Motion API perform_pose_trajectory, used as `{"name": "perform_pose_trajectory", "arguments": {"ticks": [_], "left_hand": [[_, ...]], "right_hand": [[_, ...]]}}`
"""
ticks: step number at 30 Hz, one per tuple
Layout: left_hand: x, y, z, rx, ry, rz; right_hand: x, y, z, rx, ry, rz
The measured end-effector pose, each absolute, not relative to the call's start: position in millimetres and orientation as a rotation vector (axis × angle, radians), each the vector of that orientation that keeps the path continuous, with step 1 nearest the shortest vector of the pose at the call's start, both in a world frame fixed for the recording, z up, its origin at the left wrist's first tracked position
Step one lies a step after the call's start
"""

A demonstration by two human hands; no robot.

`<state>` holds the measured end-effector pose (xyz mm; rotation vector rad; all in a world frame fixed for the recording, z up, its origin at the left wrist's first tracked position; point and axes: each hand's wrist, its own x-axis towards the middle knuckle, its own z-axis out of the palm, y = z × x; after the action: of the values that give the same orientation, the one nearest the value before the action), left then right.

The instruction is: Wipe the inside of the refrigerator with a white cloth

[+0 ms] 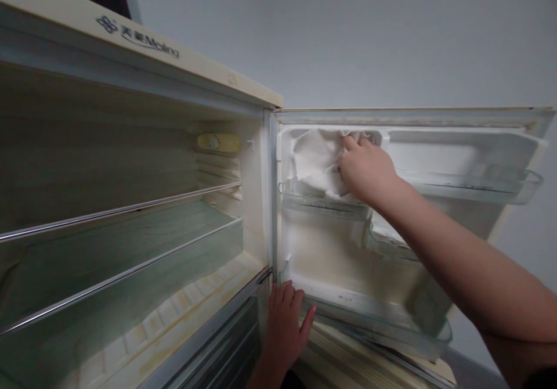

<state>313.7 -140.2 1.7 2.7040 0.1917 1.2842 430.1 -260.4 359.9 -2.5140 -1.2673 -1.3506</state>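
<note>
My right hand [368, 165] reaches to the upper left part of the open fridge door [331, 249]. Its fingers are closed on a white cloth [317, 157], which hangs crumpled against the door's inner face, above a small clear door shelf [322, 206]. Low down by the hinge side, my left hand [287, 319] has its fingers stretched out and thumb apart. It is near the left end of the bottom door shelf [374, 319]; whether it touches the shelf I cannot tell. Nothing shows in it.
The fridge compartment [87, 145] stands open on the left, with glass shelves [130, 244] edged in metal and a yellow control box [219, 142]. More clear door shelves [474, 186] are on the right. Below is another open door [348, 354]. A plain wall [391, 40] rises behind.
</note>
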Motion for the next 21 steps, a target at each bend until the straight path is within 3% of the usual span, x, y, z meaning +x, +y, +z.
{"name": "perform_pose_trajectory", "arguments": {"ticks": [5, 11, 16, 21], "left_hand": [[313.0, -140.7, 2.4, 2.684, 0.217, 1.288], [313.1, -141.1, 3.1, 2.691, 0.211, 1.311], [312.6, -141.7, 5.2, 2.687, 0.215, 1.298], [313.8, -141.8, 5.8, 2.687, 0.213, 1.3]], "right_hand": [[422.5, -267.6, 350.4, -2.671, -1.282, -1.394], [425.5, -252.1, 362.7, -3.04, -1.429, -0.973], [432.0, -234.5, 370.4, -3.009, -1.816, -0.525], [430.6, -226.9, 369.3, -2.751, -1.857, -0.614]]}}
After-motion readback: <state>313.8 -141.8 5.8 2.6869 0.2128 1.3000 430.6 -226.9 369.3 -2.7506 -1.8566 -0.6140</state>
